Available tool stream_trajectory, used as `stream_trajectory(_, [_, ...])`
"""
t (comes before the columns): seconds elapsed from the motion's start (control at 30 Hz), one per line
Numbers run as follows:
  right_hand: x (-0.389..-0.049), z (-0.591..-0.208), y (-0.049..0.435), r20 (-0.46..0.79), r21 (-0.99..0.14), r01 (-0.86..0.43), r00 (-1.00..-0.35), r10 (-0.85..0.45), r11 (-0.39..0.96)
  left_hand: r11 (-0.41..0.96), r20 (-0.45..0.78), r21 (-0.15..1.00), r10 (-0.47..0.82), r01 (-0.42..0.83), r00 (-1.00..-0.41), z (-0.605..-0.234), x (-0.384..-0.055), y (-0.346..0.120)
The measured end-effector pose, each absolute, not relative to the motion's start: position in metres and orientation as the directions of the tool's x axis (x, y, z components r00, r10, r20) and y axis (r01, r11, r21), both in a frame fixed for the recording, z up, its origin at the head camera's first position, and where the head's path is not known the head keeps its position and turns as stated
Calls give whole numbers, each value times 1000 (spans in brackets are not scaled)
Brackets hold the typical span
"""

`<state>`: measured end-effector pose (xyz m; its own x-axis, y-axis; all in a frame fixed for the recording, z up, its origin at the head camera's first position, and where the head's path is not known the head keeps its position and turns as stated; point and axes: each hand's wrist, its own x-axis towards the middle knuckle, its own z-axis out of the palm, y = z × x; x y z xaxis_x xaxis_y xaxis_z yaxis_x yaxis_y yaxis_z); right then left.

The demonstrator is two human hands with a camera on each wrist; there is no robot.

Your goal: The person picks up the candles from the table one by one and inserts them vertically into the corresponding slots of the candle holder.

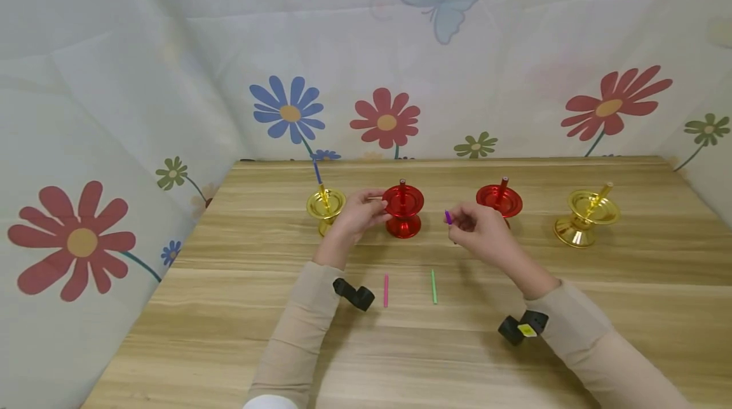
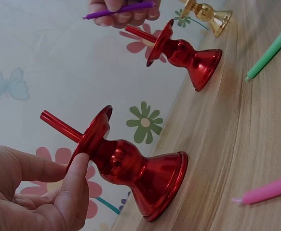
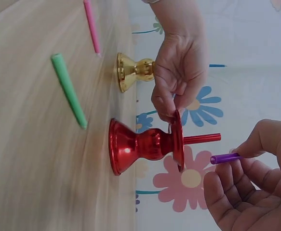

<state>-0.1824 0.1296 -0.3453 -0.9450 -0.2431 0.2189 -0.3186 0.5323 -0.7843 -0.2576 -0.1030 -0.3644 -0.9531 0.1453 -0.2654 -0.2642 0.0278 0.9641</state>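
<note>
The right fingers [image 3: 216,192] pinch a slim purple candle [image 3: 223,158] near the shiny red metallic candleholder [image 1: 403,227] that the left fingers [image 2: 75,185] grip by its dish.

1. Red holder [image 3: 147,144] mid-frame, use as clock hub; its tube [image 3: 203,139] points to 3 o'clock.
2. Left hand [image 3: 181,72] at 1 o'clock, pinches the dish rim.
3. Right hand [image 3: 252,180] at 4 o'clock, pinches purple candle [image 3: 225,158]; candle near tube, apart.
4. Gold holder [image 3: 130,72] at 12 o'clock, partly hidden by left hand.
5. On table [image 3: 39,168]: green candle [image 3: 69,91] at 10 o'clock, pink candle [image 3: 92,28] at 11.
</note>
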Motion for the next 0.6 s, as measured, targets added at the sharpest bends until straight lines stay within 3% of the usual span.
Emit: stream_trajectory(0.6, [-213, -322, 108, 167, -813, -270, -957, -239, 516, 8, -263, 964, 150, -265, -953, -363, -256, -103])
